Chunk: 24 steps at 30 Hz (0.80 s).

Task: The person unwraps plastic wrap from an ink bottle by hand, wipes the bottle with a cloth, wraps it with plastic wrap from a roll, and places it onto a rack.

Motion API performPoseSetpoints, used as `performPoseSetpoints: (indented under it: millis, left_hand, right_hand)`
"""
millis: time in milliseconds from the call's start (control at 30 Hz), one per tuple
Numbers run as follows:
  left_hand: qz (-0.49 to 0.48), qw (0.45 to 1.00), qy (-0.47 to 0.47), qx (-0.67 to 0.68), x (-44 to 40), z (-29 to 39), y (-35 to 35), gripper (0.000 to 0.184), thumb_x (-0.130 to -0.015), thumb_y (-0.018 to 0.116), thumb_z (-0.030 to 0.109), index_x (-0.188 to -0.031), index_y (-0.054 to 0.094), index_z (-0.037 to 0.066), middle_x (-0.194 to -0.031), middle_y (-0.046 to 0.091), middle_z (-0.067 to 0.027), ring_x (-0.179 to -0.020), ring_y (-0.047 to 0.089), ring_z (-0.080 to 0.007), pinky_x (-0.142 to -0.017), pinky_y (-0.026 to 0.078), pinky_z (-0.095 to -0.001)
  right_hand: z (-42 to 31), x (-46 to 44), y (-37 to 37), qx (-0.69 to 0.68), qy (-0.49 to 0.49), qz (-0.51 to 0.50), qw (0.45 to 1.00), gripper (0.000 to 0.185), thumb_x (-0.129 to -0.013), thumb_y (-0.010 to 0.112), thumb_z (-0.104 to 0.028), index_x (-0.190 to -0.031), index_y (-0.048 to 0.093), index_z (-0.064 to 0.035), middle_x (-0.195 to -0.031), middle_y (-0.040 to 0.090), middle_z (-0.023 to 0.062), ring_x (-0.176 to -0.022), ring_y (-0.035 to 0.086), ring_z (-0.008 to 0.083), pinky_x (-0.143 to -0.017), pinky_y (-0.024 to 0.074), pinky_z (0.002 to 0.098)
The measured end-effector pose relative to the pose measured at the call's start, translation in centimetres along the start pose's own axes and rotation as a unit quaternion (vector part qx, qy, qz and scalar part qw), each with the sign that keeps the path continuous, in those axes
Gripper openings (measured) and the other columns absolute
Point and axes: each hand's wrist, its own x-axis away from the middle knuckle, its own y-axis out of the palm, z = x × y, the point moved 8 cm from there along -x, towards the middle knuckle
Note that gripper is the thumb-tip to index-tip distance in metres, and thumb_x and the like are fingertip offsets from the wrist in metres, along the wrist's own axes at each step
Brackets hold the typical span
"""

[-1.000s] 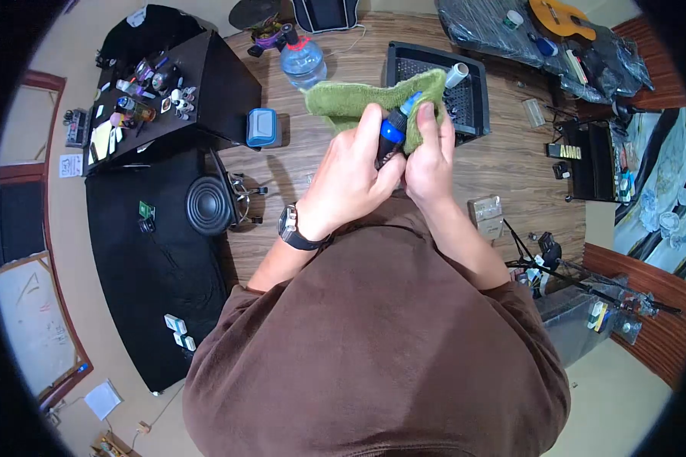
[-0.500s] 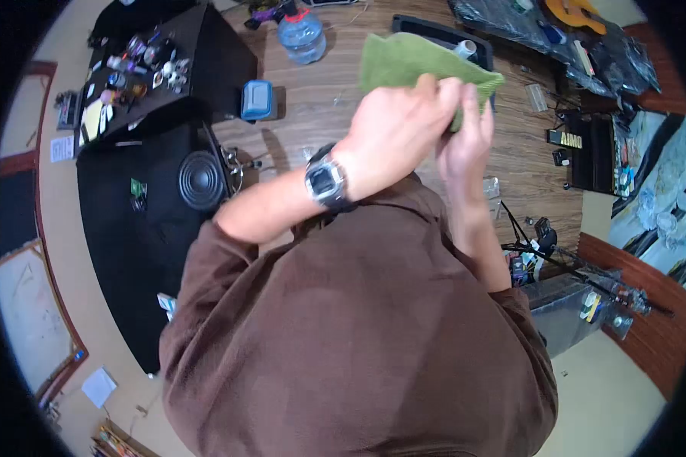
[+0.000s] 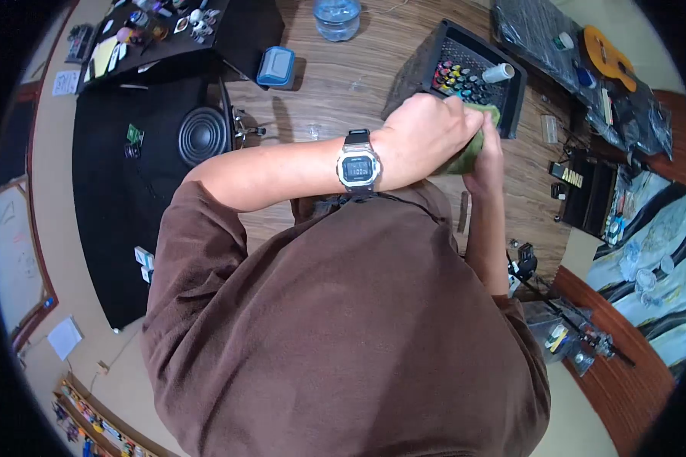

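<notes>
Green cloth [image 3: 463, 161] is gripped in my right hand [image 3: 488, 156], bunched rightward of my curled left hand [image 3: 427, 135], near the black crate [image 3: 519, 95]; I can't tell its long axis or what the left holds.

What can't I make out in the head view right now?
Head view:
- Whatever the left hand grips: hidden behind its own back.
- Green fuzzy cloth: mostly covered by the left hand and right hand.
- Clear bluish plastic water jug: top cut off by the upper edge.
- Small multicoloured bottle-like items inside the black plastic crate: any labels too small to read.
</notes>
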Motion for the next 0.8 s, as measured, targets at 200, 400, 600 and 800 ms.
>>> performPoseSetpoints:
  millis: [200,400,600,800]
  left_hand:
    - [-0.013,0.997,-0.047,0.059,2.8,-1.4,0.6,0.017,-0.083,0.059,0.012,-0.096,0.050,0.005,-0.076,0.060,-0.0078,-0.057,0.065,-0.0183,-0.046,0.050,-0.0283]
    - [-0.022,0.991,-0.109,0.076,4.2,-3.5,0.7,0.018,-0.083,0.059,0.010,-0.098,0.050,0.005,-0.077,0.060,-0.0096,-0.056,0.065,-0.0218,-0.045,0.050,-0.0301]
    - [0.016,0.963,-0.198,0.182,5.8,-5.0,0.5,0.021,-0.082,0.062,0.011,-0.096,0.049,0.003,-0.078,0.063,-0.0129,-0.060,0.066,-0.0275,-0.051,0.052,-0.0369]
    - [0.048,0.822,-0.372,0.428,8.5,-7.2,3.7,0.030,-0.082,0.071,0.017,-0.097,0.049,0.004,-0.086,0.065,-0.0108,-0.062,0.065,-0.0248,-0.057,0.050,-0.0409]
  right_hand:
    - [1.6,-1.5,-0.1,0.093,-0.009,-0.110,0.990,0.028,-0.101,0.051,-0.026,-0.109,0.063,-0.0019,-0.100,0.066,0.0048,-0.087,0.062,0.0122,-0.078,0.0487,0.0271]
    - [0.7,-1.1,4.0,0.118,-0.048,-0.014,0.992,0.025,-0.100,0.054,-0.027,-0.102,0.063,-0.0039,-0.092,0.063,0.0012,-0.079,0.055,0.0088,-0.071,0.0450,0.0266]
    - [1.6,-3.3,4.7,0.176,-0.070,-0.091,0.978,0.035,-0.102,0.047,-0.033,-0.117,0.058,-0.0023,-0.108,0.064,0.0087,-0.097,0.062,0.0173,-0.083,0.0509,0.0339]
    - [-1.4,-3.6,4.2,-0.096,-0.034,0.030,0.994,0.053,-0.099,0.044,-0.051,-0.118,0.057,-0.0033,-0.117,0.062,0.0139,-0.106,0.062,0.0281,-0.094,0.0494,0.0427]
